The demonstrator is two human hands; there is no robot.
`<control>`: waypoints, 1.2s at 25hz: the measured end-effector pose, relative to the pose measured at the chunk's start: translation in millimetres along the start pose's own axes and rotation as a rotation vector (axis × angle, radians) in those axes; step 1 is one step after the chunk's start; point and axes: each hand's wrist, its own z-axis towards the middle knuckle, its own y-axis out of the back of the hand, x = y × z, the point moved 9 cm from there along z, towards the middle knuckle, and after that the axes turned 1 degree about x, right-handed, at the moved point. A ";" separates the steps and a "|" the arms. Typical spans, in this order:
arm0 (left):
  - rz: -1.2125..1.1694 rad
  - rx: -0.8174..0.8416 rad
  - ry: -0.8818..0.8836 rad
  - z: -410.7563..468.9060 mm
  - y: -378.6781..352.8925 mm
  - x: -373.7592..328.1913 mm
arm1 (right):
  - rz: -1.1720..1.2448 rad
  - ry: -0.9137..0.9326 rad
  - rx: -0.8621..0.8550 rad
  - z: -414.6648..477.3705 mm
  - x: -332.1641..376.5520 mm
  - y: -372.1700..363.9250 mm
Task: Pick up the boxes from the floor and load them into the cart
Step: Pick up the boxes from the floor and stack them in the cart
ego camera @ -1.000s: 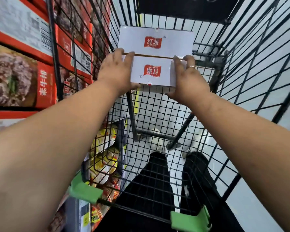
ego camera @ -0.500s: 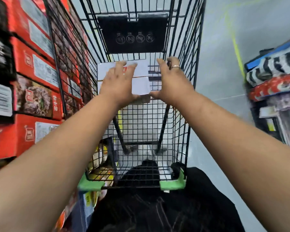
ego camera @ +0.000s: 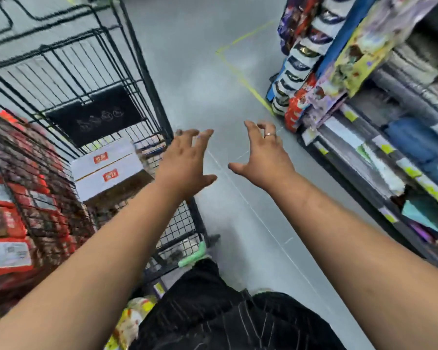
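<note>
A white box [ego camera: 106, 170] with two red logos lies inside the black wire cart [ego camera: 147, 79], near its far end. My left hand [ego camera: 185, 165] hovers by the cart's right side wall, fingers spread and holding nothing. My right hand [ego camera: 261, 155], with a ring on one finger, is out over the grey floor to the right of the cart, fingers apart and empty. Both hands are clear of the box. No box on the floor shows in this view.
Red cartons [ego camera: 8, 223] are stacked along the cart's left side. Shelves of colourful packaged goods [ego camera: 339, 72] line the right. A grey aisle floor [ego camera: 200, 72] with a yellow line runs between. My dark trousers [ego camera: 225, 319] and a green cart bumper [ego camera: 195, 253] are below.
Both hands have let go of the white box, which now rests in the cart. The hands have swung right, out of the cart, and the view has turned toward the aisle.
</note>
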 end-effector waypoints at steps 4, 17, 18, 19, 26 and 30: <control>0.080 0.029 -0.188 -1.6 -21.0 -146.5 | 0.055 -0.177 -0.079 -81.4 -130.1 60.1; 0.148 0.062 -0.876 -62.8 -75.0 -567.6 | 0.139 -0.775 -0.394 -365.8 -430.9 190.5; 0.150 0.074 -0.922 -67.3 -79.5 -591.7 | 0.158 -0.813 -0.423 -379.8 -446.3 196.3; 0.148 0.086 -0.966 -71.8 -83.8 -615.1 | 0.183 -0.852 -0.448 -392.8 -461.1 200.9; 0.098 0.213 -1.274 -84.8 -134.6 -786.2 | 0.276 -1.126 -0.607 -479.3 -565.0 234.4; 0.091 0.345 -1.512 -136.6 -170.0 -901.5 | 0.314 -1.414 -0.712 -574.1 -617.2 243.7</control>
